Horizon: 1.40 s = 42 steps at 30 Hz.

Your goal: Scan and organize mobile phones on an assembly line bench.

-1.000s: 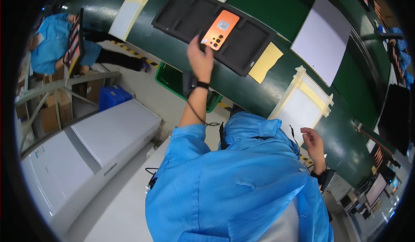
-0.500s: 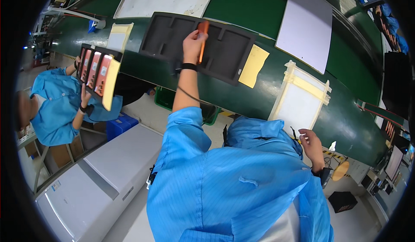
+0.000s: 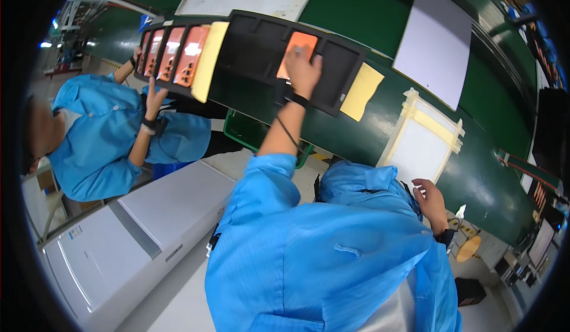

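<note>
The left hand (image 3: 304,71) lies flat, fingers spread, on an orange rectangular phone-back panel (image 3: 295,52) seated in a black moulded tray (image 3: 261,47) on the green conveyor belt (image 3: 350,11). One yellow card (image 3: 363,91) sticks out at the tray's right edge, another (image 3: 209,60) at its left. Just beyond that, a second black tray (image 3: 172,86) holds four orange panels (image 3: 191,56), with a co-worker's hand (image 3: 155,99) at its near edge. The right hand (image 3: 430,200) hangs loosely curled, holding nothing, below a taped white sheet (image 3: 420,148). Bare belt lies between sheets.
</note>
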Motion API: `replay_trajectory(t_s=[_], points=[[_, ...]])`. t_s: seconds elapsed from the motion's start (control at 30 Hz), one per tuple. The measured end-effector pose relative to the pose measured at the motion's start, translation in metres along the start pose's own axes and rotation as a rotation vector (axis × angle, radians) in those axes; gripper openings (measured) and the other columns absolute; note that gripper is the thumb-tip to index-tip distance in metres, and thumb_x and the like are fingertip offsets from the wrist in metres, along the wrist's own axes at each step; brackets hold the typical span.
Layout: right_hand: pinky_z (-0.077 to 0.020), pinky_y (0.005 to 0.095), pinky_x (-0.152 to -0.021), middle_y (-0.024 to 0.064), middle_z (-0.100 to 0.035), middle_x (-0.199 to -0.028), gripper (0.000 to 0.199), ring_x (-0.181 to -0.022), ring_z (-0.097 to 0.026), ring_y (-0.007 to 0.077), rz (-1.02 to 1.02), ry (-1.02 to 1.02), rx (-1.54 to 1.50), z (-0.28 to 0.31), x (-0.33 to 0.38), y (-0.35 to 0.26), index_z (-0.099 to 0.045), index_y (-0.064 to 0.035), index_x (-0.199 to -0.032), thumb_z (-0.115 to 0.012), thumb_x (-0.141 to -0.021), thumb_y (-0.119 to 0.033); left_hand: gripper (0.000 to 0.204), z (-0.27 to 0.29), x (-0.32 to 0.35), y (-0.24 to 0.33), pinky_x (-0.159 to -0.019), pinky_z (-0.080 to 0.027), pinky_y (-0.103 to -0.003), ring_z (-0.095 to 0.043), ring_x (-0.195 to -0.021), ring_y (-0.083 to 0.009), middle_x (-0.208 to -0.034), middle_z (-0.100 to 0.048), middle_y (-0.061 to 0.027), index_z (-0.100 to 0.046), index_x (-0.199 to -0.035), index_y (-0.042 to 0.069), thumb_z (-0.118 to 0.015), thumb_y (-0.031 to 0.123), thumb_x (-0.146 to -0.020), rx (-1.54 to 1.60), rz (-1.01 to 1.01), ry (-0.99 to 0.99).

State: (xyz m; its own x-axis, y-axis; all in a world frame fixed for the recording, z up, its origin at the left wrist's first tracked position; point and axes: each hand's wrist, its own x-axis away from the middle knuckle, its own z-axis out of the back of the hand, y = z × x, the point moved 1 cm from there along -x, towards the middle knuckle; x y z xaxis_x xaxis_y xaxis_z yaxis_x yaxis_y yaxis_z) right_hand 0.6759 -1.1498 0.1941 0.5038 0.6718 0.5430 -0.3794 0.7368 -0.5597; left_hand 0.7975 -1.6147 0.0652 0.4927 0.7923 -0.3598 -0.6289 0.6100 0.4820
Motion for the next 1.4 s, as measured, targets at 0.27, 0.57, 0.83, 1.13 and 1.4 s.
replay_trajectory(t_s=[0.27,0.57,0.83,1.13,1.4], points=[[-0.0519,0.0356,-0.072,0.0113,-0.069,-0.099,0.021,-0.085,-0.066,0.0256,0.016,-0.031,-0.101,-0.008,-0.018,0.049,-0.066,-0.0055,-0.105,-0.061,-0.088,-0.016,0.012,0.019,0.145,0.121,-0.070,-0.052,-0.040,-0.064,-0.075,-0.0329,-0.080,-0.067,-0.0122,-0.069,-0.087,0.006,-0.059,0.013,-0.084,0.583,-0.065,-0.289],[-0.0519,0.0384,-0.074,0.0171,-0.070,-0.094,0.024,-0.084,-0.068,0.0308,-0.064,-0.115,0.061,-0.029,-0.011,0.231,-0.068,-0.0015,-0.101,-0.061,-0.087,-0.020,0.012,-0.012,0.295,0.056,-0.060,-0.051,-0.037,-0.066,-0.067,-0.0285,-0.073,-0.067,-0.0121,-0.070,-0.082,0.010,-0.059,0.010,-0.079,0.456,0.265,-0.544],[-0.0513,0.0367,-0.073,0.0146,-0.071,-0.089,0.021,-0.082,-0.068,0.0267,-0.095,-0.097,-0.124,-0.024,0.009,0.259,-0.067,-0.0005,-0.099,-0.060,-0.088,-0.017,0.016,-0.027,0.309,0.046,-0.057,-0.050,-0.029,-0.063,-0.061,-0.0145,-0.068,-0.066,-0.0067,-0.069,-0.085,0.005,-0.053,0.006,-0.086,0.526,0.569,-0.545],[-0.0507,0.0307,-0.068,0.0103,-0.068,-0.082,0.019,-0.072,-0.063,0.0184,0.026,0.013,-0.486,-0.050,0.026,0.357,-0.067,0.0004,-0.098,-0.055,-0.090,-0.012,0.021,-0.002,0.385,0.094,-0.063,-0.053,-0.030,-0.067,-0.069,-0.0178,-0.079,-0.070,-0.0099,-0.071,-0.094,0.002,-0.056,0.011,-0.083,0.383,0.753,-0.830],[-0.0475,0.0252,-0.063,0.0057,-0.065,-0.078,0.020,-0.066,-0.058,0.0119,0.023,-0.025,-0.685,-0.055,0.031,0.372,-0.066,0.0015,-0.098,-0.050,-0.095,-0.010,0.022,0.012,0.437,0.130,-0.084,-0.052,-0.036,-0.067,-0.087,-0.0234,-0.098,-0.072,-0.0108,-0.073,-0.100,0.009,-0.061,0.021,-0.085,0.083,0.460,-0.946]])
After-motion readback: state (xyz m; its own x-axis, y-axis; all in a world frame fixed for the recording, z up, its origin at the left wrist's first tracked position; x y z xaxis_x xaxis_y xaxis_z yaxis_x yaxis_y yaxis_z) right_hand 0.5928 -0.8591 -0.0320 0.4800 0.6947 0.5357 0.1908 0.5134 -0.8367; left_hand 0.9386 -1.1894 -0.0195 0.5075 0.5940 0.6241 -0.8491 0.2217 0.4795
